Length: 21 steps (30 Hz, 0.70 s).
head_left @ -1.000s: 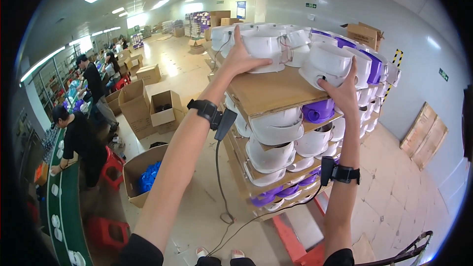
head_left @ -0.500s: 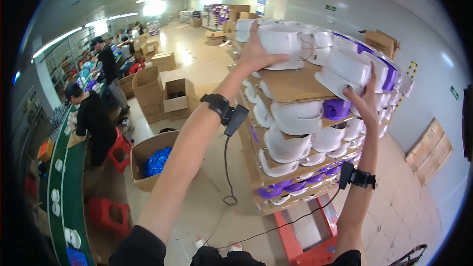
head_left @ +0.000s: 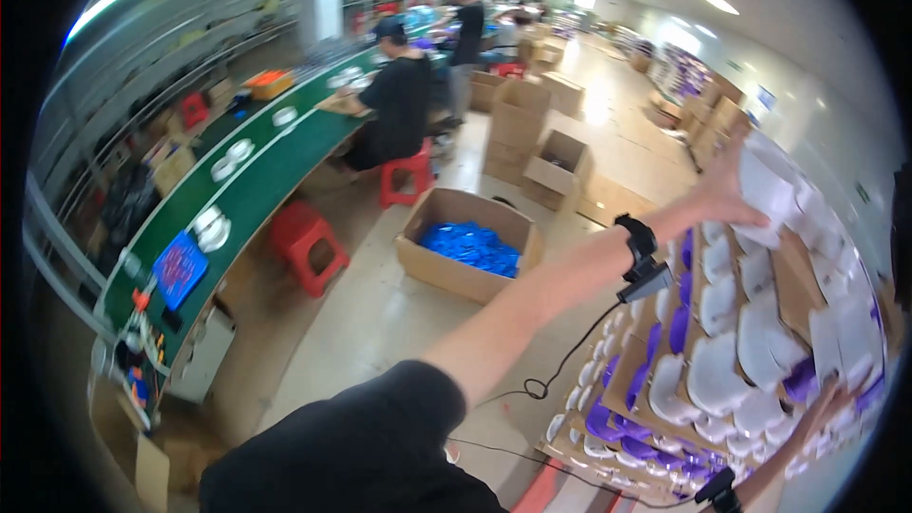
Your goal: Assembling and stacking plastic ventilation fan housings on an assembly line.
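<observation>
At the upper right, my left hand (head_left: 724,192) grips a white curved plastic housing (head_left: 768,180) on the top layer of a tall stack, thumb along its lower edge and fingers up its side. Lower at the right edge, my right hand (head_left: 828,410) is blurred, its fingers against another white plastic housing (head_left: 844,340) on the same layer. A bare strip of cardboard sheet (head_left: 798,287) shows between the two housings. Beneath, several layers of white housings and purple plastic parts (head_left: 801,380) are stacked between cardboard sheets. Black bands with cabled boxes are on both my wrists.
A carton (head_left: 465,283) of blue parts stands left of the stack, with open cartons (head_left: 556,171) beyond. Red stools (head_left: 309,245) line a long green work line (head_left: 256,192) holding white parts and a blue tray (head_left: 180,269). A seated person (head_left: 399,100) works there. Cables hang from my wrists.
My view has swung left, so the stack and both hands now appear farther right and tilted. More of the green work line shows. Both hands stay at the white housings.
</observation>
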{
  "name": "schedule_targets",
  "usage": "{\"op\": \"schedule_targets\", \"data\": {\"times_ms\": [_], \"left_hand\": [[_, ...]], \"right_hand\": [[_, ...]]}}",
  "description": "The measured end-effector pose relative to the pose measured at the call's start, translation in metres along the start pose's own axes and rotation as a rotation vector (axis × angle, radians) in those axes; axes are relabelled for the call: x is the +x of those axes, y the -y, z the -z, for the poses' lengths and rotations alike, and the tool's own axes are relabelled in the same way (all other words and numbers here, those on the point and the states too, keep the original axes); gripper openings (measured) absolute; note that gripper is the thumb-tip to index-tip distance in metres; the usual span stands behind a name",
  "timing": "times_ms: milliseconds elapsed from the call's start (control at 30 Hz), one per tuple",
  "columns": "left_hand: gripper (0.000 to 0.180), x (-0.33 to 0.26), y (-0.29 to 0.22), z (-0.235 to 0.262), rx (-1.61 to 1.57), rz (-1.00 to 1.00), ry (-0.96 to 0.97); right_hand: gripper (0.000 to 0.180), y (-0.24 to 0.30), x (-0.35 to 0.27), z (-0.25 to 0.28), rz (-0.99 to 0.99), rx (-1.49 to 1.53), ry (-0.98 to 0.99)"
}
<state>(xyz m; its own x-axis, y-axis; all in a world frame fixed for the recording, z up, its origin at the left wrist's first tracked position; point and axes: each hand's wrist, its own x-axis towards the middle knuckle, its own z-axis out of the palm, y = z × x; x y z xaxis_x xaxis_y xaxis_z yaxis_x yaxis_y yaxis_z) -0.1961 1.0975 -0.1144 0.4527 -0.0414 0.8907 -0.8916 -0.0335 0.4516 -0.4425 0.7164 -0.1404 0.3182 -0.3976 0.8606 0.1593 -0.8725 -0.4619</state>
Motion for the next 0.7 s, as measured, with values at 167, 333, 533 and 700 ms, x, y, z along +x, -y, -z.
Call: {"op": "schedule_targets", "data": {"times_ms": [167, 333, 533, 700], "left_hand": [[0.142, -0.069, -0.019, 0.095, -0.137, 0.117, -0.011], [0.144, -0.149, -0.050, 0.189, 0.124, 0.156, -0.013], [0.146, -0.260, -0.096, 0.300, 0.320, 0.323, -0.108], [0.138, -0.370, -0.115, 0.379, 0.547, 0.375, -0.312]], "right_hand": [[0.084, 0.038, -0.015, -0.139, 0.059, 0.289, 0.189], [0.085, 0.081, -0.041, -0.191, 0.106, 0.477, 0.282], [0.086, 0.154, -0.092, -0.244, 0.151, 0.711, 0.381], [0.088, 0.208, -0.157, -0.256, 0.140, 0.847, 0.435]]}}
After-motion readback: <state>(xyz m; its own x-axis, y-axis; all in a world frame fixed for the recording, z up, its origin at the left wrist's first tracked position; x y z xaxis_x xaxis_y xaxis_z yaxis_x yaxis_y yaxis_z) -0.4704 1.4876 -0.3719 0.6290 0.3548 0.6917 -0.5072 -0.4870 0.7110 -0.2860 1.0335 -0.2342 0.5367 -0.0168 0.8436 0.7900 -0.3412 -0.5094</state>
